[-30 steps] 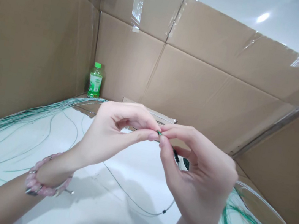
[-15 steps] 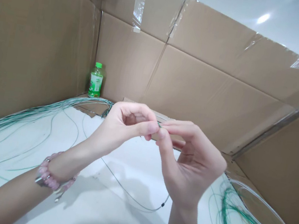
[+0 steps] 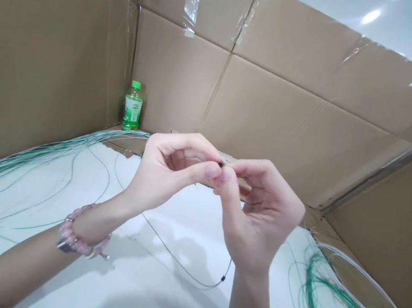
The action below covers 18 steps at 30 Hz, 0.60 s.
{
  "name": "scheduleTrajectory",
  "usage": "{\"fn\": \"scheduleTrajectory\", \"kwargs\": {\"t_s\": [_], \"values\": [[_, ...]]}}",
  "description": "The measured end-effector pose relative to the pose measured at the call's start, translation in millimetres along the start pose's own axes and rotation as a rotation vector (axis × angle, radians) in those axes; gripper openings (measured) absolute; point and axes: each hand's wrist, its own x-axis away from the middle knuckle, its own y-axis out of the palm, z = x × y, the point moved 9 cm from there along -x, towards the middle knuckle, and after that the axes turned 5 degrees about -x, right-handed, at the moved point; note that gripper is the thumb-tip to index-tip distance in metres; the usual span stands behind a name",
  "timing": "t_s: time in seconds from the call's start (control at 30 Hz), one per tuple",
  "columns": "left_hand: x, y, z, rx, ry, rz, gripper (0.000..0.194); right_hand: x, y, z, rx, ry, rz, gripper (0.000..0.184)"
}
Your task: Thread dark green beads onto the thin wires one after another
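My left hand, a pink bead bracelet on its wrist, pinches thumb against forefinger at the middle of the view. Fingertip to fingertip with it, my right hand is closed in a similar pinch. Between them a tiny dark green piece peeks out, apparently part of a thin wire; most of it is covered by the fingers. A thin dark wire hangs in a loop below both hands, with a small black bead-like piece on it near the right wrist.
Green and white wires lie in a long bundle along the left side. Coiled wires rest at the right edge of the white tabletop. A green bottle stands in the far left corner, against cardboard walls.
The fingertips of both hands have come closer together around the small piece. My right hand has shifted slightly left and up. The view has tilted a little.
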Motion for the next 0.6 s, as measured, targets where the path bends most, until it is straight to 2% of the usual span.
{"fn": "scheduleTrajectory", "kwargs": {"t_s": [0.23,0.47,0.6], "values": [[-1,-6.0,6,-0.107,0.013,0.065,0.006,-2,-2,-2,0.022,-0.001,0.006,0.011],[-2,-2.9,0,-0.044,-0.014,0.029,0.008,0,-7,-25,0.271,-0.2,-0.004,0.018],[-3,-0.7,2,-0.011,0.019,0.019,0.008,0,-8,-34,0.345,-0.272,0.027,0.02]]}}
